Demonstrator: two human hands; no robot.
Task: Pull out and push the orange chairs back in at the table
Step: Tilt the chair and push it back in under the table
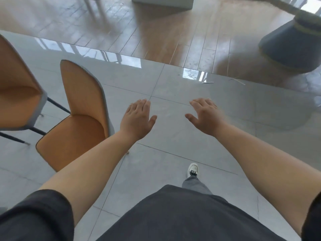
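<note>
Reaching forward over the grey tiled floor (173,129), both bare arms are being held out palm-down, and nothing is being gripped by either hand. The left hand (137,119) is being held flat with its fingers straight and close together and the thumb spread to the side; it is being kept just to the right of the nearer orange chair (78,117), apart from its backrest. The right hand (205,115) is being held with fingers loosely extended and slightly apart, the thumb pointing toward the left hand, well clear of any chair.

The nearer orange chair is being seen upright at the left, its grey-edged back rising toward the top of the view and its seat facing the lower left. A second orange chair (17,94) is being cut off by the left edge, standing just beside the first on dark thin legs. A dark conical pedestal base (288,44) is being shown at the upper right on the wood-toned flooring (173,32), under a partly visible tabletop edge. One white shoe (192,169) is being seen below the hands.
</note>
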